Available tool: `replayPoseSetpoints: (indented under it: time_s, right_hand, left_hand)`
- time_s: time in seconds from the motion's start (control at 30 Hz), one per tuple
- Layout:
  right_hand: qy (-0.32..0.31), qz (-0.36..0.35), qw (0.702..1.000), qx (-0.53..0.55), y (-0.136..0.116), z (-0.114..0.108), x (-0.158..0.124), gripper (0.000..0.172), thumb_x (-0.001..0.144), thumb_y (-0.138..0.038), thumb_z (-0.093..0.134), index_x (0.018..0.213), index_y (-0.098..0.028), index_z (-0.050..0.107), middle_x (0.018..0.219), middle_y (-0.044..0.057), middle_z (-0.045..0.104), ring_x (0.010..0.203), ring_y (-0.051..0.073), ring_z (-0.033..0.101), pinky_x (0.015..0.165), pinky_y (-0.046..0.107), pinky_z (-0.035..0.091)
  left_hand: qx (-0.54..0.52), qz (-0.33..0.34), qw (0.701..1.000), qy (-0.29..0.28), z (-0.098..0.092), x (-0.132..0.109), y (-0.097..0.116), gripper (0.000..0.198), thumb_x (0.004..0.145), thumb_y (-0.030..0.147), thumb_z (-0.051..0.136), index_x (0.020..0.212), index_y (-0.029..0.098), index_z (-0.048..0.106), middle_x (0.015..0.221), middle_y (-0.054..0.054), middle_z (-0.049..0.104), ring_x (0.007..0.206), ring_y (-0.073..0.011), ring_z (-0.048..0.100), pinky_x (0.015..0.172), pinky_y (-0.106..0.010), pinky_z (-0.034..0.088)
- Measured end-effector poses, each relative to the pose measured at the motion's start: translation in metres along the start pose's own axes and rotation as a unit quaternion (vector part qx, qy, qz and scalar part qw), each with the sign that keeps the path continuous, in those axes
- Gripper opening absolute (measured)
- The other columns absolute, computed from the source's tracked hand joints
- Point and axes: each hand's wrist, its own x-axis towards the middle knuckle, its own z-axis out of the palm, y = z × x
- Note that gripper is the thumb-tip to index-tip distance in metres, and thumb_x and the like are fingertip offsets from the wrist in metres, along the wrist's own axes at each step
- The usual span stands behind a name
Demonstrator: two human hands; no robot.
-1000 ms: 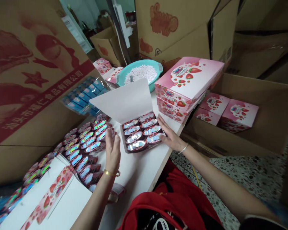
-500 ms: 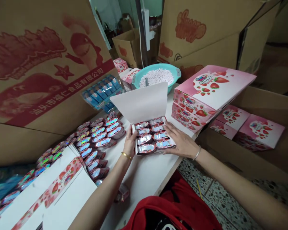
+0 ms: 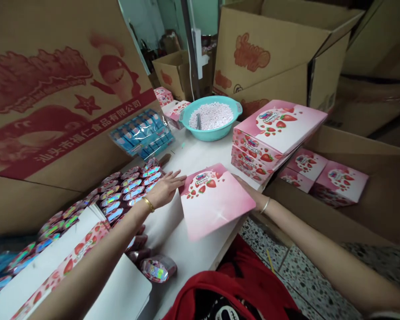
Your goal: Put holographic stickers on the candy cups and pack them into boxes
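Observation:
A pink and white carton [image 3: 216, 200] with strawberry print lies on the white table in front of me, its lid folded down toward me over the contents. My left hand [image 3: 166, 190] is at the carton's far left corner, fingers stretched out, the tips at or very near its edge. My right hand [image 3: 253, 195] is along the right side; the lid hides its fingers. Left of the carton stand rows of oval cups [image 3: 133, 192] with shiny foil lids. One cup [image 3: 158, 269] stands apart near the table's front.
A turquoise basin [image 3: 211, 134] of small white pieces stands at the back. Strawberry cartons [image 3: 279, 126] are stacked at right, beside a large box [image 3: 386, 151] holding more. Flat carton blanks [image 3: 116, 289] lie front left. A blue pack [image 3: 144, 133] leans against a tall cardboard box [image 3: 69, 102].
The carton's lid has come down toward me, covering the cups inside. My left hand has let go of the carton's left side and moved left. My view has shifted slightly.

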Motion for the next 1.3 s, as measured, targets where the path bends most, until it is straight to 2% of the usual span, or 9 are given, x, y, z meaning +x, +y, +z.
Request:
replayPoseSetpoints:
  time_s: [0.17,0.33,0.4,0.5,0.63,0.8,0.93,1.1,1.3]
  right_hand:
    - [-0.013,0.081,0.991,0.107,0.003,-0.02,0.014,0.06,0.094,-0.064,0.029,0.136,-0.026,0.049,0.136,0.01,0.058,0.125,0.023,0.056,0.102,0.048,0.049]
    - [-0.177,-0.045,0.981,-0.07,-0.011,-0.018,0.008,0.092,0.065,-0.071,0.07,0.143,-0.031,0.043,0.153,0.01,0.038,0.144,0.034,0.028,0.117,0.062,0.016]
    - [-0.172,-0.069,0.975,-0.121,-0.013,-0.008,0.002,0.088,0.068,-0.066,0.071,0.144,-0.032,0.042,0.153,0.009,0.038,0.144,0.034,0.028,0.117,0.063,0.012]
    - [-0.131,-0.081,0.976,-0.156,-0.011,0.005,-0.002,0.082,0.074,-0.059,0.071,0.145,-0.032,0.041,0.152,0.008,0.039,0.144,0.032,0.029,0.117,0.061,0.017]
    - [-0.114,-0.088,0.982,-0.126,-0.009,0.007,-0.007,0.088,0.074,-0.057,0.071,0.149,-0.028,0.033,0.154,0.01,0.037,0.145,0.03,0.027,0.118,0.058,0.023]
    - [-0.022,-0.013,1.0,-0.015,-0.013,-0.003,-0.03,0.101,0.08,-0.039,0.067,0.155,-0.02,0.002,0.159,0.015,0.021,0.146,0.028,0.023,0.117,0.052,0.03]
    - [0.003,0.043,0.998,0.037,-0.017,0.003,-0.049,0.097,0.077,-0.022,0.06,0.155,-0.023,0.003,0.155,0.013,0.034,0.139,0.026,0.04,0.113,0.047,0.038]
    - [0.031,0.111,0.993,0.032,-0.025,0.018,-0.05,0.099,0.074,-0.015,0.053,0.155,-0.022,-0.003,0.143,0.01,0.051,0.115,0.024,0.063,0.097,0.039,0.053]
    - [0.021,0.123,0.992,0.018,-0.031,0.014,-0.047,0.102,0.071,-0.015,0.051,0.155,-0.019,-0.006,0.131,0.01,0.062,0.087,0.021,0.071,0.08,0.032,0.058]
  left_hand:
    - [0.081,0.024,0.996,-0.038,-0.001,0.017,0.018,0.038,0.081,0.01,0.041,0.112,0.018,0.063,0.136,-0.012,0.057,0.119,-0.0209,0.06,0.099,-0.035,0.05]
    - [0.115,-0.002,0.993,-0.014,0.013,0.009,0.035,0.048,0.089,0.022,0.044,0.137,0.022,0.05,0.143,-0.013,0.05,0.131,-0.0252,0.05,0.113,-0.044,0.036]
    - [0.117,-0.018,0.993,-0.007,0.026,0.002,0.048,0.059,0.09,0.044,0.049,0.14,0.015,0.045,0.15,-0.02,0.038,0.141,-0.0326,0.035,0.115,-0.051,0.03]
    - [0.12,-0.037,0.992,0.012,0.053,-0.002,0.079,0.104,0.072,0.074,0.057,0.146,0.004,0.033,0.154,-0.028,0.024,0.145,-0.0416,0.019,0.114,-0.057,0.026]
    - [0.144,-0.102,0.982,0.07,0.076,0.001,0.111,0.085,0.082,0.06,0.058,0.143,0.003,0.039,0.15,-0.029,0.032,0.144,-0.0393,0.025,0.113,-0.053,0.03]
    - [0.115,-0.09,0.986,0.075,0.039,-0.003,0.113,0.067,0.085,0.054,0.057,0.14,0.017,0.046,0.144,-0.02,0.047,0.135,-0.0336,0.045,0.112,-0.054,0.034]
    - [0.109,-0.107,0.984,0.089,0.011,-0.009,0.114,0.064,0.084,0.055,0.057,0.138,0.022,0.049,0.141,-0.014,0.053,0.133,-0.0312,0.048,0.111,-0.054,0.036]
    - [0.12,-0.13,0.977,0.118,0.016,-0.01,0.123,0.062,0.083,0.05,0.061,0.137,0.022,0.05,0.141,-0.012,0.053,0.131,-0.0315,0.049,0.106,-0.046,0.046]
    - [0.142,-0.158,0.969,0.127,0.015,-0.007,0.129,0.057,0.082,0.047,0.064,0.132,0.021,0.056,0.133,-0.012,0.06,0.122,-0.0328,0.057,0.099,-0.045,0.051]
